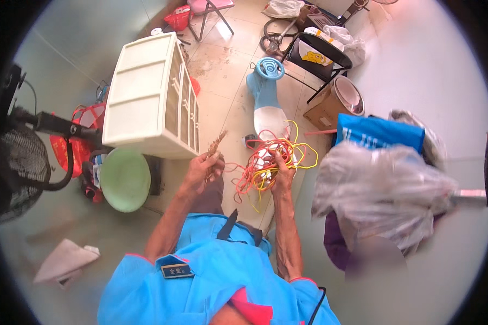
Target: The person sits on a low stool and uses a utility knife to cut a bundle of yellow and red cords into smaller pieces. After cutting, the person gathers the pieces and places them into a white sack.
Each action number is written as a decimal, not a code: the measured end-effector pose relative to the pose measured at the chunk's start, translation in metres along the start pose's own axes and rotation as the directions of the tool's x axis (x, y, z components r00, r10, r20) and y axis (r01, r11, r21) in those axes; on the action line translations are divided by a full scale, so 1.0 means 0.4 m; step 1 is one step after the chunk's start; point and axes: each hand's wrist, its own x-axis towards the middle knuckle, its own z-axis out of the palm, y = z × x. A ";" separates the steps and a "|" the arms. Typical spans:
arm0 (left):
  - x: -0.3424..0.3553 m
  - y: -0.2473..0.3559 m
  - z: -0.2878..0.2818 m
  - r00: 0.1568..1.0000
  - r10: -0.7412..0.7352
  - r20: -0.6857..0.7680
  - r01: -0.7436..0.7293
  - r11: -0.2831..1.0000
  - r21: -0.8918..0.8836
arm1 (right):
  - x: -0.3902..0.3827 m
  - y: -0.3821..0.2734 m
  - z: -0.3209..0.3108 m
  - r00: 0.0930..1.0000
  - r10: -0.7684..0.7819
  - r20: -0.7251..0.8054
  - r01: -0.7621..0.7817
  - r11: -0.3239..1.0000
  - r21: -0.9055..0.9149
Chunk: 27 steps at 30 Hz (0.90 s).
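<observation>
A tangle of thin red and yellow wires hangs in front of my body, and the fingers of my right hand are closed around its right side. Loose yellow loops stick out past that hand. My left hand is closed on a thin brown bundle of strands, which points up and away from the fingers; its material is hard to make out. A red strand trails from the tangle toward the left hand. Directly beyond the wires stands a blue and white appliance with a round top, its lower part partly covered by them.
On the left are a cream drawer cabinet, a green basin and a black fan. Plastic bags and a blue bag hang at the right. Farther off are a black folding chair and a cardboard box.
</observation>
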 end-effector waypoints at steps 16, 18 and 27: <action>0.664 0.387 0.150 0.999 -0.033 -0.012 0.030 0.970 -0.241 | 0.769 -0.151 0.489 0.997 0.071 0.038 -0.079 0.950 0.302; 0.773 0.431 0.140 0.999 0.040 -0.028 -0.047 0.955 -0.292 | 0.827 -0.159 0.540 0.991 0.096 0.092 -0.123 0.931 0.345; 1.123 0.759 0.138 0.925 0.347 -0.154 -0.372 0.909 -0.188 | 1.137 -0.200 0.766 0.790 0.418 0.448 -0.457 0.889 -0.024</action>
